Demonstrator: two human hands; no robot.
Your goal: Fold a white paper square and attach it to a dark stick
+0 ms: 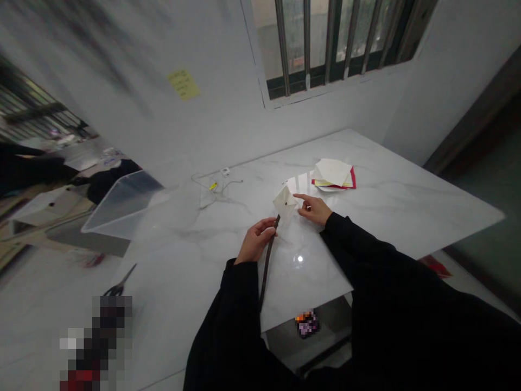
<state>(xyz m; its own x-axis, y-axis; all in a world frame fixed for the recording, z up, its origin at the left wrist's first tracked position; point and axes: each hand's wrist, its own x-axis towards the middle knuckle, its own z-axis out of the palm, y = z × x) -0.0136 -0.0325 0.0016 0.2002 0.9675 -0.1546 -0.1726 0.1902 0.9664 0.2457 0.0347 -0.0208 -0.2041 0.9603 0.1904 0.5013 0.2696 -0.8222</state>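
My left hand (255, 241) is closed around a thin dark stick (266, 266) that slopes down toward my body. A small white folded paper (284, 202) is fixed at the stick's upper end and stands above the white marble table (386, 201). My right hand (313, 208) hovers just right of the paper, index finger stretched toward it and the other fingers curled, holding nothing that I can see. Both arms wear black sleeves.
A stack of white, yellow and red paper sheets (334, 175) lies beyond my right hand. A thin white cable (215, 187) lies near the wall. A clear plastic bin (122, 203) stands at the left. Scissors (120, 283) lie at the near left. A barred window (334, 38) is above.
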